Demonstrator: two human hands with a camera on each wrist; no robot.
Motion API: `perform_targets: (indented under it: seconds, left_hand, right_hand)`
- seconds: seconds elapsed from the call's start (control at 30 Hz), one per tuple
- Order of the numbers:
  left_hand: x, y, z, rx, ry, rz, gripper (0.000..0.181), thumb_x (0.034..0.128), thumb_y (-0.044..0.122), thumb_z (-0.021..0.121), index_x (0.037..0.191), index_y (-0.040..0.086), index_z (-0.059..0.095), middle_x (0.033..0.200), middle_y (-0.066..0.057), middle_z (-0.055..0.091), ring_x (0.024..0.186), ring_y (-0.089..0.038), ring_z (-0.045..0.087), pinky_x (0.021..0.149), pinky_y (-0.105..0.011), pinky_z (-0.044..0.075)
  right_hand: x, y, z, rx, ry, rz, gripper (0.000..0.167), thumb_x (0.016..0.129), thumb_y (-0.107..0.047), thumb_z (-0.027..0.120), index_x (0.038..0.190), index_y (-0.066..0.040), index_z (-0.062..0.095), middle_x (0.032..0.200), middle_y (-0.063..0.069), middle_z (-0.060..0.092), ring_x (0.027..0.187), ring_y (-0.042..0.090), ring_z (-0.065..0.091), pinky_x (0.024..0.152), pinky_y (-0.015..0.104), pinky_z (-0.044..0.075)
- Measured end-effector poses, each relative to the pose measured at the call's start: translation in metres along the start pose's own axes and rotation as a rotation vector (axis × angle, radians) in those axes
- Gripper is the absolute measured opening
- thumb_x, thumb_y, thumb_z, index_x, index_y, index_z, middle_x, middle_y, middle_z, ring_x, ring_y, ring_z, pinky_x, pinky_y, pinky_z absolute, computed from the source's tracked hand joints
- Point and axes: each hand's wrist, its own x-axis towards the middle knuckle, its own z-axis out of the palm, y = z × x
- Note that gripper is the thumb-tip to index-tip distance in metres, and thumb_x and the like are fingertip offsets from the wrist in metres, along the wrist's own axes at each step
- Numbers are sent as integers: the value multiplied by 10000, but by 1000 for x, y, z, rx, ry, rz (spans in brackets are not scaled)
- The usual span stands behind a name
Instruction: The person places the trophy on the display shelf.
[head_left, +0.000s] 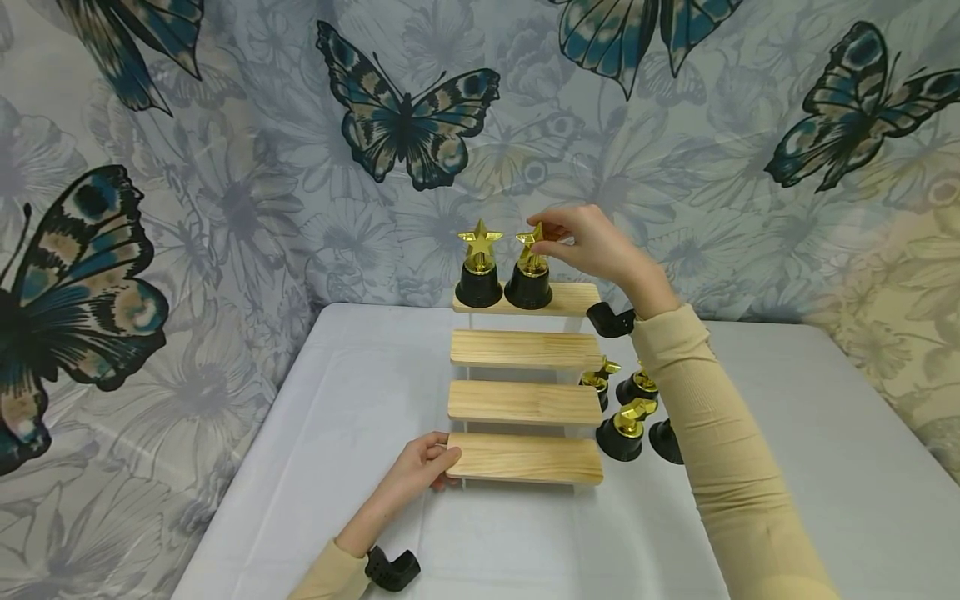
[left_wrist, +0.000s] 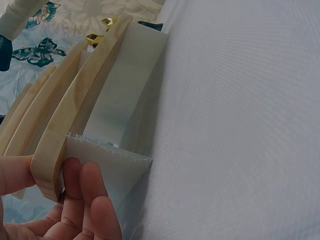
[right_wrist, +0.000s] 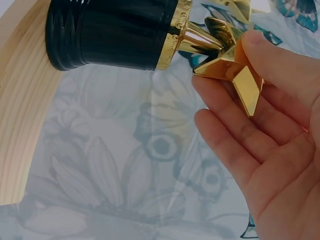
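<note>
A wooden tiered display stand with several pale shelves stands on the table. On its top shelf are two star trophies with black bases: the left trophy stands by itself, and my right hand pinches the golden star of the right trophy. In the right wrist view that trophy's black base sits on the wooden shelf, with thumb and fingers at the star. My left hand grips the left end of the lowest shelf, thumb on one face and fingers beneath, beside a translucent support.
More star trophies stand to the right of the stand, partly hidden by the right sleeve. A white cloth covers the table. Butterfly-patterned fabric hangs close behind the top shelf.
</note>
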Motion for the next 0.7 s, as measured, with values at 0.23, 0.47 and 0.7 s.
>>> perform_targets:
  seconds: [0.23,0.47,0.7]
  left_hand:
    - [-1,1,0,-6,-3,2,431,950,248,550,1213,-87,482,914,-116,672,681,-186,611,576,-284,465]
    - [-1,1,1,-3,7,-5,436,952,255,546,1216,-87,481,908,-114,671,662,-180,599,563,-281,457]
    - [-1,4,1,-6,5,-16,405,960,191,534,1213,-117,461,905,-122,665,669,-220,611,570,-290,464]
  right_hand:
    - [-1,1,2,22,23,-19,390,889,-112,638,1229,57,551,1034,188,628,945,285,586,840,383,461]
    - [-1,2,3,16,14,-3,393,892,-95,630,1246,51,540,1057,186,620,957,296,577,824,407,469]
    - [-3,2,4,11,10,21,444,886,-110,640,1284,39,511,1068,176,614,981,290,565,810,424,471]
